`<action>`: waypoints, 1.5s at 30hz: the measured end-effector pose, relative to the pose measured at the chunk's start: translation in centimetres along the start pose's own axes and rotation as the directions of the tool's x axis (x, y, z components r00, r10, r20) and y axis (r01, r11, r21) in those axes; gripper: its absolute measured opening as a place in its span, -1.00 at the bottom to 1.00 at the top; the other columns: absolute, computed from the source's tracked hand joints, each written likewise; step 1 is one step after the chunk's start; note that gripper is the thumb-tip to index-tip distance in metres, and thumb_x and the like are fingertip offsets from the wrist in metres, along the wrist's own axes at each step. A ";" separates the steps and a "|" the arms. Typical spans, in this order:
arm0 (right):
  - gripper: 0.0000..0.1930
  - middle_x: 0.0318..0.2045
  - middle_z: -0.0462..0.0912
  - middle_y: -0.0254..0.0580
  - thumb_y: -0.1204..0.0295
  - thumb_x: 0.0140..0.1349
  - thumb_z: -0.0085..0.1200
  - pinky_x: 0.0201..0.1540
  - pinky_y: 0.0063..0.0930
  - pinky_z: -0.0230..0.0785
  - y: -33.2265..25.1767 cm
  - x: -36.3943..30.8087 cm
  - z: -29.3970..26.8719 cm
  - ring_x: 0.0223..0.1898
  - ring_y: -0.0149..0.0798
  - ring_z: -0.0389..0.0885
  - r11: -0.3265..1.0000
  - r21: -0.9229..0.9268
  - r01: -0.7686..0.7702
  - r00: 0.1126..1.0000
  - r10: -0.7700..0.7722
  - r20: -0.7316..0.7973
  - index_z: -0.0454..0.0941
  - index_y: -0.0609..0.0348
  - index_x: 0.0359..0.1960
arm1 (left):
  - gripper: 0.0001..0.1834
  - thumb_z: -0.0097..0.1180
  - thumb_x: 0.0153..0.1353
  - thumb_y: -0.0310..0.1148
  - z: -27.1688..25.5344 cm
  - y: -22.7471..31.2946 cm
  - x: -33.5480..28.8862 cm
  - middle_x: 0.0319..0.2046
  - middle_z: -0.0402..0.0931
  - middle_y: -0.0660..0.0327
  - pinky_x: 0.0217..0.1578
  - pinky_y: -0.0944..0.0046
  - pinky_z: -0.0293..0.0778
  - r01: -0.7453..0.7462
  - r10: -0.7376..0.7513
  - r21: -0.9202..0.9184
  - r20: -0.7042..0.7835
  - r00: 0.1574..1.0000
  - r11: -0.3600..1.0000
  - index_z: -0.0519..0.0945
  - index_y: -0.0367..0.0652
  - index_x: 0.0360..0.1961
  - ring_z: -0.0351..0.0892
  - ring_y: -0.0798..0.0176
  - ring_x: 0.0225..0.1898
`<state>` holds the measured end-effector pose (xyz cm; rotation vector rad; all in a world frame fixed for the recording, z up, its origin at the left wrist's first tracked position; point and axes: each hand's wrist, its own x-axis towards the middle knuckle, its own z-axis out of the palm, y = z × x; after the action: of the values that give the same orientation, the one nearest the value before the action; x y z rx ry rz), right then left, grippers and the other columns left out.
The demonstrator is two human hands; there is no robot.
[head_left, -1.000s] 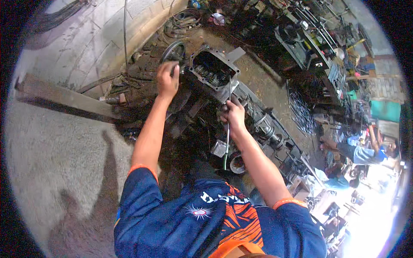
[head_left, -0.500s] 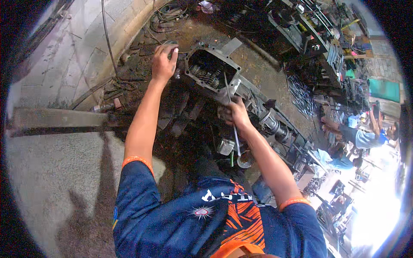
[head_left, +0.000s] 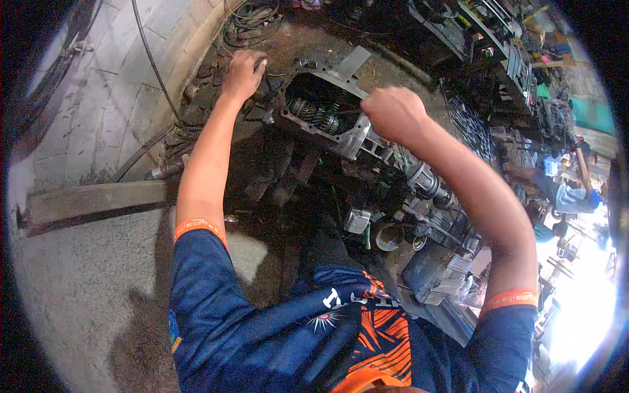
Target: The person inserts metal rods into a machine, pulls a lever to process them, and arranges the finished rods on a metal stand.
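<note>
An open metal gearbox housing (head_left: 354,139) sits in front of me, with toothed gears (head_left: 329,123) on shafts inside. My right hand (head_left: 396,112) is a fist over the housing's right rim, slightly smeared by motion. From it a dark metal bar (head_left: 352,112) runs left into the opening; most of its length is hidden by the hand and forearm. Beyond the housing's left end, my left hand (head_left: 242,75) is raised with curled fingers. Something small and dark shows between its thumb and fingers, too little to name.
Coiled hoses (head_left: 252,23) lie by the block wall (head_left: 124,65). A concrete ledge (head_left: 98,200) runs on the left. Round metal parts (head_left: 424,180) and a bowl (head_left: 389,237) are nearer right. Racks of metal stock (head_left: 468,121) and another person (head_left: 570,193) are farther right.
My right hand has moved up and right to the housing's rim, and the bar has swung from upright to nearly level. My left hand has shifted slightly up and left.
</note>
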<state>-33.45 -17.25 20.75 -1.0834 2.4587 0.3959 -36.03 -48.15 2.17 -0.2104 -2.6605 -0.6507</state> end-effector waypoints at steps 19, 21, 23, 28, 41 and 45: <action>-0.76 -0.33 0.63 0.19 0.38 0.03 0.09 -0.17 -0.15 0.47 6.2 1.5 7.0 -0.26 0.15 0.61 0.893 0.420 -0.163 0.986 0.131 0.105 0.61 0.31 -0.34 | -0.44 -0.02 0.29 -0.12 1.5 -2.7 -2.2 0.19 0.27 -0.10 0.27 0.01 0.14 0.023 -0.054 0.167 0.180 0.982 0.986 0.33 -0.29 0.20 0.08 -0.13 0.31; -0.75 -0.31 0.63 0.19 0.40 0.16 0.02 -0.18 -0.16 0.45 6.2 -2.2 13.2 -0.26 0.10 0.62 0.785 0.573 -0.236 0.970 0.224 0.092 0.60 0.30 -0.21 | -0.40 -0.06 0.31 -0.10 2.0 -2.8 -2.3 0.21 0.25 -0.12 0.28 0.00 0.11 -0.014 -0.010 0.162 0.148 0.989 0.987 0.28 -0.34 0.22 0.04 -0.14 0.33; -0.68 -0.28 0.64 0.15 0.28 0.27 0.03 -0.16 -0.24 0.43 4.0 -7.6 15.6 -0.27 -0.04 0.64 0.648 0.734 -0.202 0.935 0.350 -0.052 0.56 0.23 -0.06 | -0.33 -0.12 0.33 -0.09 1.2 -2.2 -3.8 0.27 0.16 -0.14 0.33 0.01 -0.01 -0.017 0.007 0.141 0.075 0.997 0.990 0.17 -0.42 0.28 -0.07 -0.19 0.37; -0.62 -0.16 0.64 -0.03 0.35 0.31 0.00 0.04 -0.40 0.33 -2.9 -18.2 23.0 -0.08 -0.23 0.56 0.038 0.952 -0.303 0.801 0.551 0.233 0.45 0.34 0.08 | -0.26 -0.06 0.31 -0.15 -0.3 0.4 -8.1 0.35 0.00 -0.13 0.36 -0.07 -0.19 0.076 -0.084 0.172 0.043 0.996 0.982 0.01 -0.39 0.35 -0.22 -0.23 0.40; -0.65 -0.53 0.49 -0.25 0.49 0.29 -0.10 -0.42 -0.54 0.25 -10.3 -20.2 25.8 -0.50 -0.51 0.37 -0.178 0.967 -0.180 0.702 0.665 0.253 0.47 0.31 0.09 | -0.69 0.05 0.21 -0.39 4.0 33.2 -19.5 -0.25 0.55 0.01 -0.12 0.09 0.45 0.207 0.027 -0.623 0.345 0.938 0.754 0.56 -0.17 -0.01 0.55 -0.05 -0.21; -0.65 -0.48 0.50 -0.08 0.49 0.26 -0.10 -0.34 -0.44 0.29 -10.8 -20.5 24.0 -0.42 -0.28 0.47 -0.155 0.966 -0.209 0.675 0.691 0.257 0.49 0.32 0.06 | -0.72 0.06 0.20 -0.38 5.9 34.8 -19.6 -0.28 0.55 0.04 -0.21 0.12 0.49 0.186 0.126 -0.616 0.427 0.895 0.766 0.57 -0.20 -0.06 0.56 -0.03 -0.23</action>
<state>-6.55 -1.43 8.90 0.5391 2.3333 -1.4029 -12.03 -15.71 3.76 -0.5678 -2.7330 -1.7158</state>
